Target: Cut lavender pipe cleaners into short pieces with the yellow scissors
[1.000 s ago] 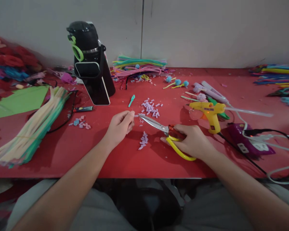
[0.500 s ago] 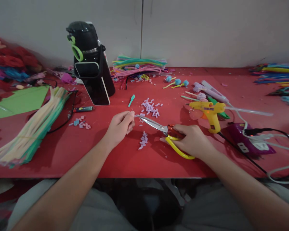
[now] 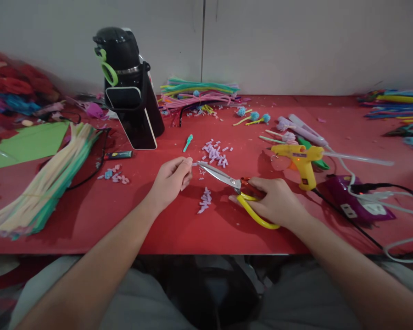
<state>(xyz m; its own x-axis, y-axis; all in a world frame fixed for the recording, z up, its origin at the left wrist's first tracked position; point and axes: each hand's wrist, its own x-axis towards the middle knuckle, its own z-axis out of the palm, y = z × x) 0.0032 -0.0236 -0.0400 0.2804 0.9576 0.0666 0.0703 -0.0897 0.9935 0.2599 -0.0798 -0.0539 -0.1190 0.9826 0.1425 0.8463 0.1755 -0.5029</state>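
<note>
My right hand (image 3: 278,199) is closed around the handles of a pair of scissors (image 3: 220,175), one handle yellow and the other red. Their blades look shut and point left, the tips just short of my left fingers. Thumb and fingertips of my left hand (image 3: 174,176) are pinched together on a small lilac piece (image 3: 194,164), mostly hidden. Behind the blades lies a heap of cut lilac pieces (image 3: 213,153). A smaller lilac pile (image 3: 205,200) sits in front of them. Beyond my left hand is a little teal stem with a knobbed end (image 3: 188,142).
A black bottle (image 3: 119,50) with a phone (image 3: 134,119) against it stands at back left. A bundle of fuzzy stems (image 3: 44,183) lies left. On the right are a yellow glue gun (image 3: 301,162), a purple power strip (image 3: 358,199) and cables. Blue-headed stems (image 3: 254,117) lie behind.
The scissors' tips have drawn slightly away from my left fingertips, to the right. My left hand keeps its pinch in nearly the same place.
</note>
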